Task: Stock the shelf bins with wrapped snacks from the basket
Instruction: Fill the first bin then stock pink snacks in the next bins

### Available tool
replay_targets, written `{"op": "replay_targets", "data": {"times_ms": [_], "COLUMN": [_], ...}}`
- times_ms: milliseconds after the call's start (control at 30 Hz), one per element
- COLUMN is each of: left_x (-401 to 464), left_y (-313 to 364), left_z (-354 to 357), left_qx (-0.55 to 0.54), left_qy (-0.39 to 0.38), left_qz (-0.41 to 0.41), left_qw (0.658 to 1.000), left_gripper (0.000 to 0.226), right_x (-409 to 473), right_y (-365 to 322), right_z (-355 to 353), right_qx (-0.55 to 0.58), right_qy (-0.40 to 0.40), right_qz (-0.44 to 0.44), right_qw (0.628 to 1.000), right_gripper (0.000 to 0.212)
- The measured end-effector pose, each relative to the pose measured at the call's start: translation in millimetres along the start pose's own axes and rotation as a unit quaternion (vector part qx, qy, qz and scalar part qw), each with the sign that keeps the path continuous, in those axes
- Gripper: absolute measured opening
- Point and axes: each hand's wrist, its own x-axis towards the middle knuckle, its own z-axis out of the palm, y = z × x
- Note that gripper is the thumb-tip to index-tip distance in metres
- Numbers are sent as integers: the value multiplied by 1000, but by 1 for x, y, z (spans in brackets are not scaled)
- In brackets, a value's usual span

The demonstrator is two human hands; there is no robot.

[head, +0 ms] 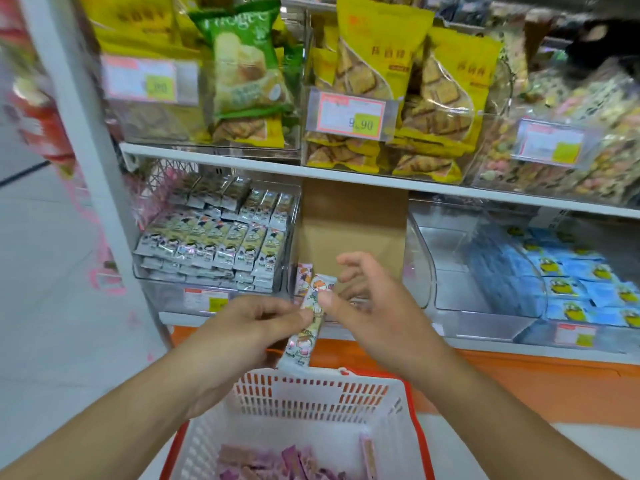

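Observation:
A white basket with a red rim sits below my hands and holds several purple and pink wrapped snacks. My left hand pinches a long cartoon-printed snack stick near its middle, tilted above the basket's far rim. My right hand hovers beside it with fingers spread, its thumb touching the wrapper's upper part. Another pink wrapped stick stands just behind, in front of a cardboard box. On the lower shelf, a clear bin at left is packed with silver snack packs.
A clear bin at right holds blue packets. The upper shelf carries bins of yellow and green snack bags with price tags. An orange base strip runs under the shelves. White floor lies at left.

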Motion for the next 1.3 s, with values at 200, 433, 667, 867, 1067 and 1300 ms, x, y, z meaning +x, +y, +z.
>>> {"op": "replay_targets", "data": {"times_ms": [200, 433, 667, 867, 1067, 1300], "left_x": [3, -2, -14, -6, 2, 10], "left_y": [7, 10, 9, -8, -22, -30], "left_z": [-20, -48, -120, -158, -165, -165], "left_qx": [-33, -35, 349, 346, 333, 331], "left_qy": [79, 115, 321, 321, 287, 271], "left_qz": [5, -2, -50, -101, -94, -64], "left_qw": [996, 993, 879, 875, 893, 902], "left_gripper": [31, 32, 61, 83, 77, 73], "right_x": [-6, 15, 122, 212, 253, 267], "right_y": [-14, -33, -60, -61, -48, -44], "right_z": [32, 58, 84, 100, 109, 110], "right_qx": [-100, -60, -91, -191, -196, -207], "right_qy": [-66, -33, -12, -27, -13, -47], "right_qz": [-135, -95, -60, -32, -15, 16], "right_qw": [984, 993, 994, 981, 980, 977], "right_gripper": [67, 61, 58, 47, 59, 48]}}
